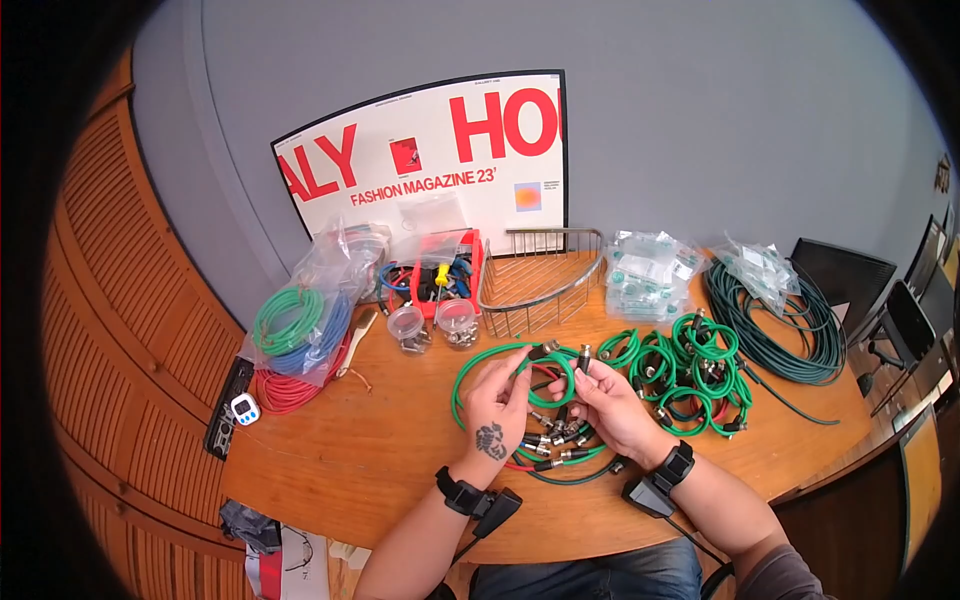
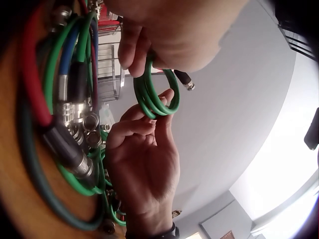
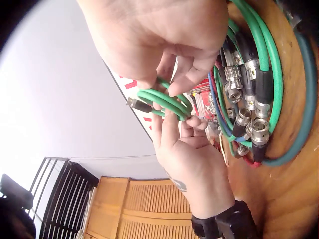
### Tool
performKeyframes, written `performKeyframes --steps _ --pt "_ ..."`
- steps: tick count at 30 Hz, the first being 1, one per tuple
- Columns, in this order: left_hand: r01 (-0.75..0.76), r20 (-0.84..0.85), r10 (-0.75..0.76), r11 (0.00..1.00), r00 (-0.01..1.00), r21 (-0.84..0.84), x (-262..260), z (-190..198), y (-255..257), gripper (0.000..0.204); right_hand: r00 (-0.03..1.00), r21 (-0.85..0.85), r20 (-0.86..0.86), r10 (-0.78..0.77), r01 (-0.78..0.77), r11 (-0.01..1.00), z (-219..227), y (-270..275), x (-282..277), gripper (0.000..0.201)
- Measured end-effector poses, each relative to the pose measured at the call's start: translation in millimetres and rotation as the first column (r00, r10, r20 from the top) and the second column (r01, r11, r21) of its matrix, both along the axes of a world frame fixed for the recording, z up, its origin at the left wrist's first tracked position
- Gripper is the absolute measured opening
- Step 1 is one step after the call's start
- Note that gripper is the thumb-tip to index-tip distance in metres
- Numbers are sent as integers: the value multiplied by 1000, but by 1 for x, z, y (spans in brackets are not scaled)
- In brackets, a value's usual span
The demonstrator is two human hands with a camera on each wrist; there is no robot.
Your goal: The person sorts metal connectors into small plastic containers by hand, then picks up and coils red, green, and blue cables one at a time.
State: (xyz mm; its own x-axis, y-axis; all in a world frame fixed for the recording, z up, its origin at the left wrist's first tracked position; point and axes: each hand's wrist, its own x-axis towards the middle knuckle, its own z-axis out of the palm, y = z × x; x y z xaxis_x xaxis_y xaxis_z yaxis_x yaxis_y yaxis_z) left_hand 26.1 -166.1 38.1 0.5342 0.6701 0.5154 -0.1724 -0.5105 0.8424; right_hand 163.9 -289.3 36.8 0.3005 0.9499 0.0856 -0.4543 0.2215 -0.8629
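Note:
Between both hands, above the table, is a small coil of green cable (image 2: 172,102) wound in several loops, with a black-and-metal connector (image 3: 138,105) sticking out from it. My left hand (image 1: 492,402) pinches one side of the coil between thumb and fingers. On the opposite side, my right hand (image 1: 622,412) grips the loops with its thumb and fingertips. Just below the hands lies a loose heap of green, red, blue and dark cables with metal connectors (image 2: 75,159). Several small green cable coils (image 1: 712,375) are piled to the right of my right hand.
A wire basket (image 1: 540,300) stands behind the hands, beside two clear tubs (image 1: 407,330) of small metal parts and a red bin (image 1: 430,300). Bagged cables (image 1: 330,300) lie left; clear packets (image 1: 650,280) and a large dark cable coil (image 1: 800,350) lie right.

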Motion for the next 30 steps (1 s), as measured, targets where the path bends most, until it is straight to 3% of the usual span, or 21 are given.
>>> performKeyframes --steps 7,9,11,15,21,30 --pt "-134 46 138 987 989 -86 5 -6 2 24 976 -56 183 -115 127 990 6 1 -4 26" --pt "-194 -9 195 979 981 64 3 -7 7 25 960 -50 231 -159 174 983 6 1 -4 27" --pt "-185 -33 189 977 981 104 1 -3 7 23 893 -46 406 -194 232 972 5 1 -1 32" --pt "-196 -53 217 946 975 260 -2 9 0 23 869 -31 436 -234 274 961 5 1 0 34" --pt "-190 -86 223 938 971 289 -4 11 0 21 832 -92 525 -178 264 960 1 2 2 35" --pt "-120 -132 147 974 980 193 -3 3 3 21 891 -102 440 -114 176 979 4 1 2 37"
